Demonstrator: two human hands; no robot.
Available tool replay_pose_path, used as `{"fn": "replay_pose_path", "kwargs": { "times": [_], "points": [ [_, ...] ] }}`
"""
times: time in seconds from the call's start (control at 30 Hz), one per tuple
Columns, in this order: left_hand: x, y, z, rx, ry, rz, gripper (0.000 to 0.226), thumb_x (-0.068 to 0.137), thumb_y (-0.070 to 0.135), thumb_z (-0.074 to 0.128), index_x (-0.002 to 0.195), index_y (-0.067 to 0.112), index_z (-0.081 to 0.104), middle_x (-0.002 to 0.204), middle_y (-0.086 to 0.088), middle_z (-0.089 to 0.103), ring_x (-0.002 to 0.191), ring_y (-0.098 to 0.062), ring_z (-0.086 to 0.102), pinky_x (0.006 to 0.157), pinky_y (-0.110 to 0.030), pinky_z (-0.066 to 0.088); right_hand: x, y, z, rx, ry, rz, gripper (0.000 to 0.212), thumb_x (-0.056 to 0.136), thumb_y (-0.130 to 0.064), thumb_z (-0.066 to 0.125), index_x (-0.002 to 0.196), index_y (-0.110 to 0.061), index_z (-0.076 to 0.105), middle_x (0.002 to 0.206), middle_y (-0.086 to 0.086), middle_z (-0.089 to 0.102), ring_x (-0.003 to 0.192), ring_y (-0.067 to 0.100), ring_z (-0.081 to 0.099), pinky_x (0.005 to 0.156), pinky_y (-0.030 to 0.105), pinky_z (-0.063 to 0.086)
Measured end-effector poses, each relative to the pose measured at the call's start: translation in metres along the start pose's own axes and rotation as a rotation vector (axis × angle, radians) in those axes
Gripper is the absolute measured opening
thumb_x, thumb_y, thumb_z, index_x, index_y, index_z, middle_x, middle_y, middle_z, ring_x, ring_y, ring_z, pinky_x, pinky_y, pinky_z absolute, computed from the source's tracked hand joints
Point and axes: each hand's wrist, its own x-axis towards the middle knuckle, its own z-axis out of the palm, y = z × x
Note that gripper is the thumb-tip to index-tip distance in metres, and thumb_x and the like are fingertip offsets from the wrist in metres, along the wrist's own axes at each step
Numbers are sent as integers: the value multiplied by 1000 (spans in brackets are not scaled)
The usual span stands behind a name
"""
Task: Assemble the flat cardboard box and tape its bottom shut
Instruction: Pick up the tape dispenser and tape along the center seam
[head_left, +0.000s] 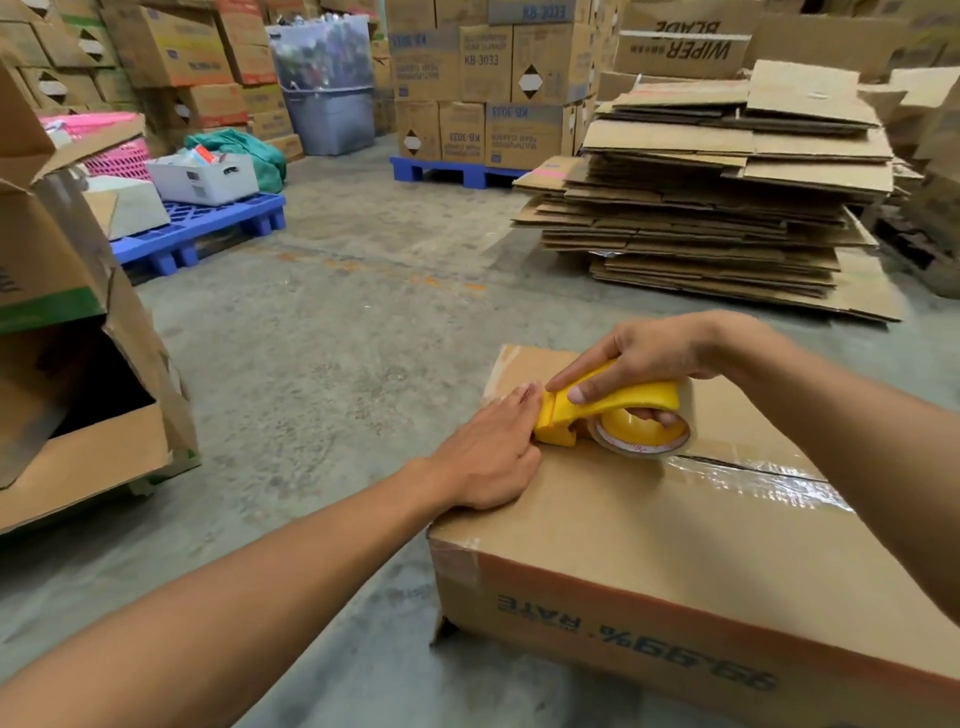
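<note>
Fingers (519, 402) flat — box (649, 525) seam glossy-taped

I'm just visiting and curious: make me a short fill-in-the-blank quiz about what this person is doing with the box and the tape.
1. The right hand grips a tape dispenser whose colour is ____.
2. The left hand lies flat on top of the cardboard ____.
3. Clear tape already covers the seam toward the person's ____ side.
4. The stack of flattened cardboard lies on the ____.

Missing words: yellow; box; right; floor
</note>
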Motion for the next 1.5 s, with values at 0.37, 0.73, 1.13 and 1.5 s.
{"fn": "replay_pose_path", "kwargs": {
  "times": [0.37, 0.73, 1.13, 1.5],
  "points": [
    [-2, 0, 8, 258, -15, 0, 85, 93, 67, 18, 156, 15, -6, 165, 0, -8, 150, -11, -7, 121, -29, -2, -40, 43, -19, -13, -64, 128, 47, 80, -32, 76, 125, -41, 65, 95, 13, 73, 49, 19, 59, 41, 27, 54],
    [-2, 6, 7, 267, -57, -15, 94, 83, 78, 7, 155, 19, -7, 164, 3, -9, 145, -2, -11, 118, -25, -5, -146, 129, -34, 42, 32, 257, 50, 67, -40, 85, 115, -45, 71, 110, 6, 74, 64, 31, 68, 40, 29, 53],
    [66, 149, 50, 256, -159, 155, 88, 93, 67, 25, 155, 14, -9, 164, -4, -13, 150, -15, -15, 122, -38, -2, -127, 121, -46, -63, -34, 273, 44, 81, -32, 78, 123, -41, 67, 80, 0, 76, 51, 15, 58, 41, 24, 53],
    [68, 145, 68, 267, -80, 170, 86, 84, 77, 7, 154, 30, -13, 161, 11, -19, 148, -9, -18, 122, -34, -5, -202, 197, -59, 141, -13, 312, 46, 81, -25, 77, 122, -42, 67, 102, 33, 66, 48, 22, 57, 39, 25, 52]
  ]
}}
